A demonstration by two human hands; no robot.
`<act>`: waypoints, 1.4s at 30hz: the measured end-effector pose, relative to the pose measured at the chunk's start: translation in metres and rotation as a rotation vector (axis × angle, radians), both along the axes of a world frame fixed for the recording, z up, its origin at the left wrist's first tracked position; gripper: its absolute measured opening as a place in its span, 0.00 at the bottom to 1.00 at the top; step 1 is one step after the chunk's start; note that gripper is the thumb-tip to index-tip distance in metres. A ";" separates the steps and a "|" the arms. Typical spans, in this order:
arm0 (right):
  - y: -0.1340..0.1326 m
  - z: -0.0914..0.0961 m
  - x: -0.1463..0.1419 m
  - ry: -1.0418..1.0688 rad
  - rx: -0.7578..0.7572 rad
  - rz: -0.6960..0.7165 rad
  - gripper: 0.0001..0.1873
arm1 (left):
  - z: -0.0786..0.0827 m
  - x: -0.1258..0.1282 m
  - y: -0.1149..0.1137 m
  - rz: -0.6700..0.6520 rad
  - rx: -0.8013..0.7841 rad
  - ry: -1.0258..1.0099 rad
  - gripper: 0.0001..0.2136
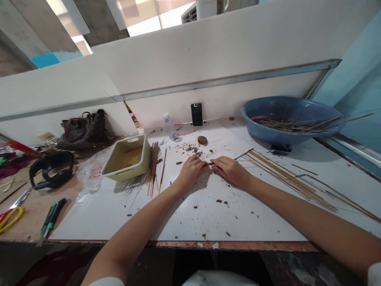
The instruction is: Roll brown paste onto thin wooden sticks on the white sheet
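Well, I start with the big white bench, which fills most of the frame. At the upper right sits a blue bowl with long thin sticks inside. Left of the middle is a yellow tray, and just beside it lies a small bunch of brown sticks. A fan of bare sticks spreads over the right side of the bench.

In the middle, my left hand and my right hand lie palm down, close together, fingers nearly flat and only a little bent. Neither hand is closed around anything. Both press on one thin stick that lies on the bench between them. It looks brown there, so I think I am rolling soft brown paste onto it.

A little above the hands is a brown lump, with brown crumbs near it.

I think the rolling needs both hands to push down the same and move together, so the stick stays flat and does not snap.
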State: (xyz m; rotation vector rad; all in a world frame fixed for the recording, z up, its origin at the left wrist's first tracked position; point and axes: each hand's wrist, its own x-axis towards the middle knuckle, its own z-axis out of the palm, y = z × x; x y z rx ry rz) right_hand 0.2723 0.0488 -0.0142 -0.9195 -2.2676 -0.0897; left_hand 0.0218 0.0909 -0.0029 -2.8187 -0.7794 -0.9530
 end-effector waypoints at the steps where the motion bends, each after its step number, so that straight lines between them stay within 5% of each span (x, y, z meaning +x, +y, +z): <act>1: 0.000 0.000 -0.001 -0.006 -0.001 0.000 0.19 | 0.000 0.000 0.000 0.001 0.002 0.003 0.11; 23: -0.006 0.007 -0.006 0.034 -0.007 0.040 0.15 | 0.009 0.005 -0.007 -0.026 0.017 0.002 0.11; 42: -0.007 0.005 -0.001 -0.042 0.002 0.061 0.16 | 0.001 0.004 -0.004 -0.044 0.006 0.073 0.12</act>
